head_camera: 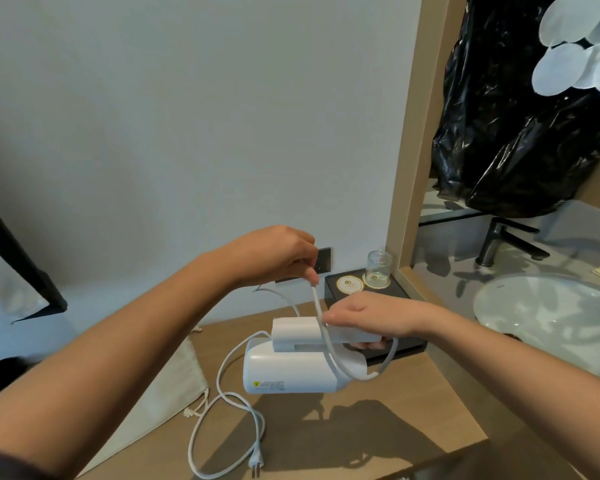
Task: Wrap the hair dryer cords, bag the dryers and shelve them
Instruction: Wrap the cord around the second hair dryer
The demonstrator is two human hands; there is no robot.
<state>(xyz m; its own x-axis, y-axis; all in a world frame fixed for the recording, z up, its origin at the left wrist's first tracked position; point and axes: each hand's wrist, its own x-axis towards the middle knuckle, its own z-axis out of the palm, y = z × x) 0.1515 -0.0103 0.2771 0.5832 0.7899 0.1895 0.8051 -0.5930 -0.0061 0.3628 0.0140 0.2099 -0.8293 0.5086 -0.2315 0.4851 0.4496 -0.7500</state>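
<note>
Head view, frame centre: the right grip point(364, 320) curls round the folded handle of the white hair dryer point(291, 372) over the bench point(395, 427). The left grip point(278, 254), just up-left, pinches the cord point(317, 306); its slack loops toward lower centre.

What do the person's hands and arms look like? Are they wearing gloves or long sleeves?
No gloves: the left hand and right hand are bare, with no rings, watch or bracelets visible. Both forearms are bare too. A dark patch by the left upper arm may be a short sleeve's edge.
</note>
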